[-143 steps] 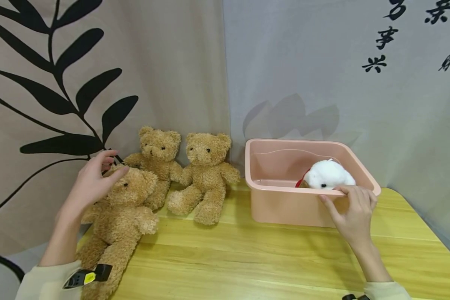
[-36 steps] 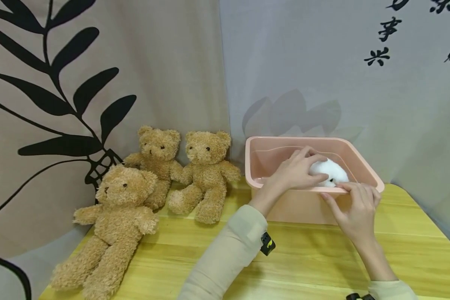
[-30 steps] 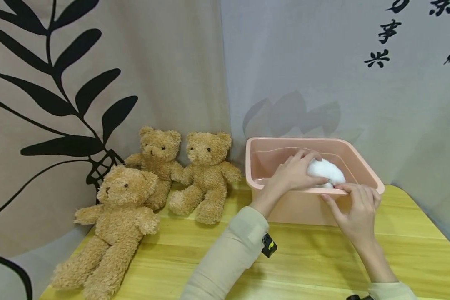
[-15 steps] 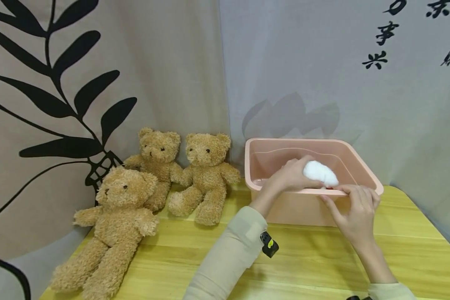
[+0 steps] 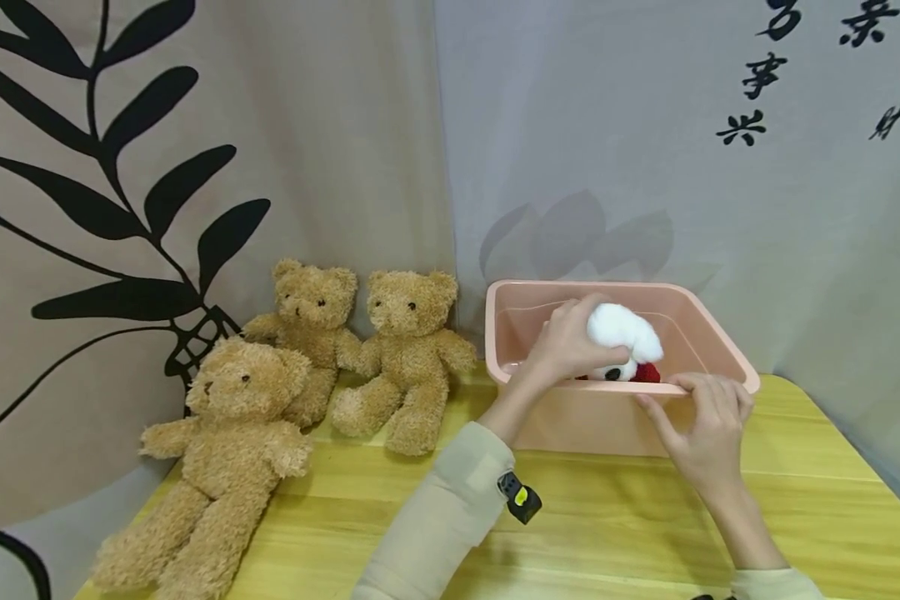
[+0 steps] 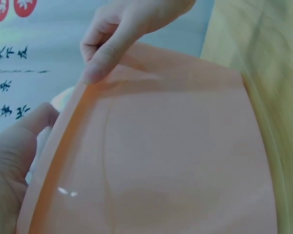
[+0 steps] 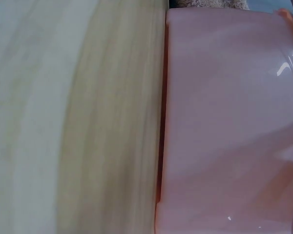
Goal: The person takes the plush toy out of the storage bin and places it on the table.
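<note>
In the head view my left hand (image 5: pixel 570 346) reaches into the pink plastic bin (image 5: pixel 600 429) and grips a white plush toy (image 5: pixel 621 327). A dark spot and a bit of red show on the toy, low against the front rim; its lower part is hidden by the bin wall. My right hand (image 5: pixel 708 425) pinches the front rim near the right corner, thumb outside and fingers over the edge. The left wrist view shows the left thumb (image 6: pixel 41 117) behind the rim and the right hand (image 6: pixel 132 34) on that rim farther along.
Three tan teddy bears sit to the bin's left: a front bear (image 5: pixel 232 450), a back bear (image 5: pixel 318 308) and a bear nearest the bin (image 5: pixel 412 358). The wooden table (image 5: pixel 607 533) meets a printed cloth backdrop (image 5: pixel 345 125) behind them.
My left hand has moved from the front bear's head into the bin and gripped the white plush toy, shifting it left and turning it upward. The right hand stays on the rim.
</note>
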Demonstrator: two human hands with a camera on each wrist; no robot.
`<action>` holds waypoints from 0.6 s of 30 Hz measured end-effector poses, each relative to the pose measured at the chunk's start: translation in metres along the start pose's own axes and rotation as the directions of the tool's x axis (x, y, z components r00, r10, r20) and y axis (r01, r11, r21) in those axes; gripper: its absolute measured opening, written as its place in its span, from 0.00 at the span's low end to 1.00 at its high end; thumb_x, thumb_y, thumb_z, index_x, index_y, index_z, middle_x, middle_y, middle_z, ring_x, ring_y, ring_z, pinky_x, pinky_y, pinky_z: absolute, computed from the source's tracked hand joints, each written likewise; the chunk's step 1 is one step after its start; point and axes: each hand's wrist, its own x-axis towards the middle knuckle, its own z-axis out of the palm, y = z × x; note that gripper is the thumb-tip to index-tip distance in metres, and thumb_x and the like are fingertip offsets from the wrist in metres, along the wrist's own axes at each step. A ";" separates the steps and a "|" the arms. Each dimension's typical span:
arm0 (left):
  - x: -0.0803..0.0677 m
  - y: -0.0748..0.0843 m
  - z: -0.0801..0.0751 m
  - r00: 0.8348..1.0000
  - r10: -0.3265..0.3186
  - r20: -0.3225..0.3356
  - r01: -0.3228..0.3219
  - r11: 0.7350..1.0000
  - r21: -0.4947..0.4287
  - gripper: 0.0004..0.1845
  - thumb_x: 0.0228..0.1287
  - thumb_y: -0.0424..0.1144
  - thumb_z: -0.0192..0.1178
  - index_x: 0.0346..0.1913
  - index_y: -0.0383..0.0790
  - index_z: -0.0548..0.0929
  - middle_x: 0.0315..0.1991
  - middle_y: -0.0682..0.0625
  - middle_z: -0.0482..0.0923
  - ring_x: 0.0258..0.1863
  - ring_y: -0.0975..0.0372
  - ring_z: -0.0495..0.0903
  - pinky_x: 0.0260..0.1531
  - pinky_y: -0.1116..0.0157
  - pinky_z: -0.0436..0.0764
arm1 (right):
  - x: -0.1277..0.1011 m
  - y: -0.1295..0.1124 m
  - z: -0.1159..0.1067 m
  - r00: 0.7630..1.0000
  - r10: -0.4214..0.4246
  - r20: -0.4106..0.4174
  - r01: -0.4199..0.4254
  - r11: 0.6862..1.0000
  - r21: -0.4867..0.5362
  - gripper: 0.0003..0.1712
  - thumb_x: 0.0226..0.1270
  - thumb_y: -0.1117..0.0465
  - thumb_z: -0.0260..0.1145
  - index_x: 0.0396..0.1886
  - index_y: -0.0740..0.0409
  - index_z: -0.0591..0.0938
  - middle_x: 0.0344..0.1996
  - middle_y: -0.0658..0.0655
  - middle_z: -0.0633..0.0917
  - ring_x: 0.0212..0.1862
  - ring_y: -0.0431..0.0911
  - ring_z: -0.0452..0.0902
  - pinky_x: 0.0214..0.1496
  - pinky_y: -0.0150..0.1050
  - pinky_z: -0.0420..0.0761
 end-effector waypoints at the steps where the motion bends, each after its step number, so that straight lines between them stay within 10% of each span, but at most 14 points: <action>1: -0.001 0.000 -0.002 1.000 -0.003 -0.029 0.003 1.000 -0.024 0.35 0.52 0.51 0.73 0.65 0.52 0.76 0.54 0.51 0.78 0.45 0.62 0.75 0.36 0.69 0.75 | 0.000 0.000 0.000 1.000 0.002 0.004 -0.002 1.000 0.000 0.40 0.64 0.32 0.66 0.34 0.71 0.80 0.30 0.65 0.82 0.39 0.64 0.71 0.60 0.43 0.50; 9: -0.007 0.004 -0.023 0.961 0.058 -0.272 -0.107 0.980 -0.168 0.32 0.48 0.40 0.73 0.61 0.45 0.79 0.52 0.47 0.79 0.44 0.61 0.76 0.33 0.72 0.76 | -0.001 0.001 0.000 1.000 0.014 0.012 -0.014 1.000 -0.005 0.40 0.64 0.31 0.66 0.34 0.70 0.80 0.30 0.65 0.81 0.39 0.63 0.71 0.60 0.42 0.50; 18: -0.017 0.012 -0.062 0.862 0.154 -0.484 -0.229 0.969 -0.098 0.34 0.45 0.43 0.70 0.61 0.48 0.79 0.51 0.49 0.80 0.46 0.64 0.78 0.39 0.68 0.77 | -0.001 0.002 0.001 1.000 0.016 0.009 -0.016 1.000 0.002 0.40 0.64 0.31 0.66 0.35 0.71 0.80 0.29 0.65 0.81 0.39 0.63 0.70 0.60 0.42 0.50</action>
